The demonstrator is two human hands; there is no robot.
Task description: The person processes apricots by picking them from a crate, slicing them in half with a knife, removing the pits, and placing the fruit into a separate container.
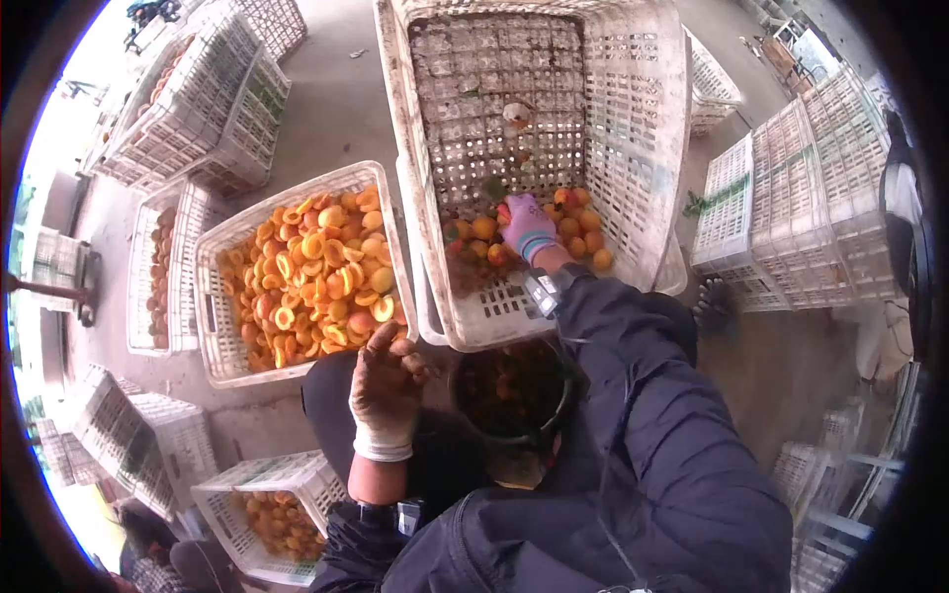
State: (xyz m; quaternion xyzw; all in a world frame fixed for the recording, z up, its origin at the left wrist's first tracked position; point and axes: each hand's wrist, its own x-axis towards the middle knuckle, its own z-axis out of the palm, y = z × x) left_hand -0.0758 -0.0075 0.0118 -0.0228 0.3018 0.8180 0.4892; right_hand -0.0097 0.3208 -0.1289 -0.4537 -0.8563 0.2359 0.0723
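My right hand (527, 227), in a pink and grey glove, reaches into a large tilted white crate (633, 119) and rests on whole orange apricots (581, 229) piled at its low end. Whether it grips a fruit I cannot tell. My left hand (386, 390), in a dirty white glove, hovers with fingers curled near my lap, beside a dark bucket (514, 395) holding fruit remains. It is close to the corner of a white crate (213, 326) filled with halved apricots (311, 277).
Stacked white crates (801, 198) stand at the right and more white crates (208, 99) at the upper left. A crate with apricots (277, 514) sits at lower left, another crate (163, 267) at the left. Concrete floor (336, 109) lies between them.
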